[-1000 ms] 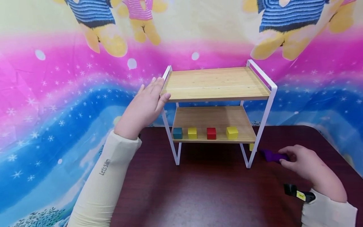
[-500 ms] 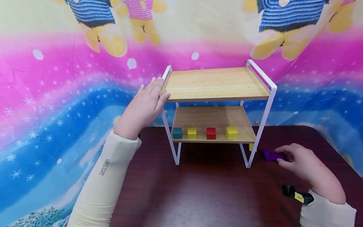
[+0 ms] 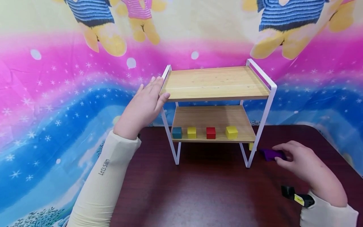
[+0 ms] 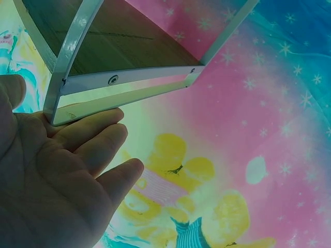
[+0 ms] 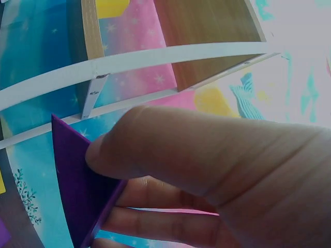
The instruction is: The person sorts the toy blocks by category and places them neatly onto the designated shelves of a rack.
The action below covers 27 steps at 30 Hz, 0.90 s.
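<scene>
My left hand (image 3: pixel 141 107) lies with straight fingers against the upper left side of a two-tier shelf (image 3: pixel 215 83) with wooden boards and a white frame. In the left wrist view its fingers reach past the corner of the white frame (image 4: pixel 77 114). My right hand (image 3: pixel 302 164), right of the shelf, pinches a purple wedge-like piece (image 3: pixel 272 154) low over the table. The right wrist view shows the thumb on the flat face of this purple piece (image 5: pixel 77 191), with fingers behind it. The lower board carries a teal cube (image 3: pixel 177 133), two yellow cubes (image 3: pixel 231 132) and a red cube (image 3: pixel 211 133).
A yellow block (image 3: pixel 250 146) shows partly behind the shelf's right front leg. Another purple patch (image 5: pixel 4 235) shows at the lower left of the right wrist view. The dark table (image 3: pixel 198 189) extends in front, and a printed cloth (image 3: pixel 204 44) hangs behind.
My right hand has shifted slightly left and up, toward the shelf, covering more of the purple. My left hand stays at the shelf's side, and the cubes keep their places.
</scene>
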Each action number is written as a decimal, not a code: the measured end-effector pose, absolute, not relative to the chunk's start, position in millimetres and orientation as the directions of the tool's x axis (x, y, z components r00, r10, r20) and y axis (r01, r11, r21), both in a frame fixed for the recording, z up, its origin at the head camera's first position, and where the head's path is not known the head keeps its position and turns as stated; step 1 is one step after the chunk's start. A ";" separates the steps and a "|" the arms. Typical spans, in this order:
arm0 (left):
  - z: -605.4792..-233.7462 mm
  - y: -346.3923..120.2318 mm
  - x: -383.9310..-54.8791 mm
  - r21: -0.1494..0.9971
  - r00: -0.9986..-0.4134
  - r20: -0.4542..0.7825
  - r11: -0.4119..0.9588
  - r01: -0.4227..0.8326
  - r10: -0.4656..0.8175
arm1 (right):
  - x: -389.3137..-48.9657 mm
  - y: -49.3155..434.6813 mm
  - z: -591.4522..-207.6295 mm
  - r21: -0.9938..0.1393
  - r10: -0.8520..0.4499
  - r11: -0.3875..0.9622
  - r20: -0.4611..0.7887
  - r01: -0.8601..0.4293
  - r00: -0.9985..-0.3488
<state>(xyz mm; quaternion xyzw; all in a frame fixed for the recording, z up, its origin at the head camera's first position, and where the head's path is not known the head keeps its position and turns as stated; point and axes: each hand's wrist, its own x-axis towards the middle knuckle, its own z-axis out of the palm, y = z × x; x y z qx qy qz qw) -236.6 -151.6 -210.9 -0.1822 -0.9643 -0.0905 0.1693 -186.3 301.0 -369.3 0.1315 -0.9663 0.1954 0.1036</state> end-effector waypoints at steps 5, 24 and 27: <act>-210.6 -151.4 -236.2 0.111 -0.878 0.354 0.918 0.382 0.322 | -184.9 297.8 -370.0 -0.340 -0.222 0.887 0.283 -0.314 -0.933; -209.0 -149.9 -235.9 0.113 -0.882 0.348 0.920 0.375 0.317 | -182.4 287.1 -366.1 -0.357 -0.235 0.873 0.290 -0.333 -0.928; -208.5 -150.1 -234.8 0.115 -0.884 0.344 0.921 0.373 0.315 | -181.3 285.0 -365.7 -0.356 -0.237 0.872 0.291 -0.335 -0.927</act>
